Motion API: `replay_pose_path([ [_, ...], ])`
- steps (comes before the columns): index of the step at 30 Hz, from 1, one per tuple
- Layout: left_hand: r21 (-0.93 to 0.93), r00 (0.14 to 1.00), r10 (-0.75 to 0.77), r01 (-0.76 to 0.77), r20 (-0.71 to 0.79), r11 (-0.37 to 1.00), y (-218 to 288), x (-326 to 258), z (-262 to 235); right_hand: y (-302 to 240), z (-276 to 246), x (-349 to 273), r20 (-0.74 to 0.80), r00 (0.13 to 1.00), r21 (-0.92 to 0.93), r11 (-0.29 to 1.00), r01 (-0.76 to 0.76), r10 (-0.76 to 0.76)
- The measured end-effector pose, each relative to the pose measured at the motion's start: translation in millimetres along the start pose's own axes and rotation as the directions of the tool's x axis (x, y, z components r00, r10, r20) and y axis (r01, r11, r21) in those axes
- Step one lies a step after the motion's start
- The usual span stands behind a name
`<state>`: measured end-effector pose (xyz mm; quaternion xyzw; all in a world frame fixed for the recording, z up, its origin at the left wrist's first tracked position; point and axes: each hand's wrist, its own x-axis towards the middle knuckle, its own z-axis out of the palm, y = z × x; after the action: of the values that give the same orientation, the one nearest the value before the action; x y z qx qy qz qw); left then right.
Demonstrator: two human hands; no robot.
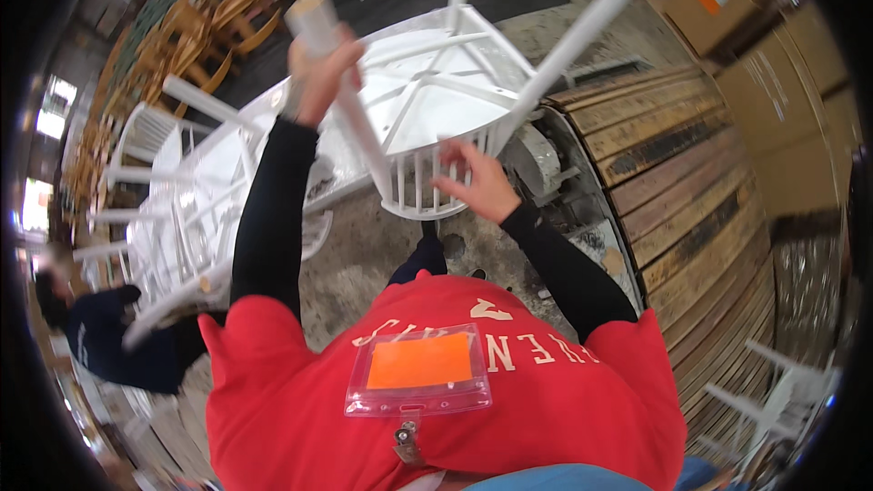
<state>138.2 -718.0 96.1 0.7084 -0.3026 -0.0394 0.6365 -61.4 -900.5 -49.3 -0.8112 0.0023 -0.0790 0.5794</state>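
A white wooden chair (435, 107) lies upside down on a white work surface, its legs pointing up and its spindle back (420, 193) hanging toward me. My left hand (320, 77) is closed round a white chair leg (362, 132) near its bare-wood end. My right hand (477, 184) hovers by the spindles with its fingers apart, holding nothing. Whether its fingertips touch the spindles, I cannot tell. Another leg (577, 41) of the chair slants up to the right.
Several white chairs (168, 173) crowd the left, where a person in dark clothes (123, 336) is bent close by. Stacked wooden slats (673, 173) fill the right, with cardboard boxes (773, 109) behind them. Brown wooden chairs (214, 23) stand at the far left.
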Motion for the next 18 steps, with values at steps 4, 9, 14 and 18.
replay_pose_path([
  [4, 0.288, 0.975, -0.124, 0.068, 0.182, 0.955, 45, 59, 27, -39, 17, 108, -0.143, 0.921, -0.103, 0.931, 0.350, -0.362],
  [9, 0.235, 0.985, -0.050, 0.011, 0.162, 0.972, 83, 128, 45, -31, 55, 194, -0.146, 0.968, 0.376, 0.894, 0.246, -0.205],
  [14, -0.041, 0.973, 0.067, -0.059, 0.219, 0.997, 81, 184, 16, -66, 64, 252, -0.379, 0.920, 0.506, 0.809, 0.300, -0.105],
  [18, 0.247, 0.883, 0.460, -0.426, -0.097, 0.870, 45, 178, -11, -86, 49, 286, -0.515, 0.854, 0.549, 0.736, 0.397, -0.076],
])
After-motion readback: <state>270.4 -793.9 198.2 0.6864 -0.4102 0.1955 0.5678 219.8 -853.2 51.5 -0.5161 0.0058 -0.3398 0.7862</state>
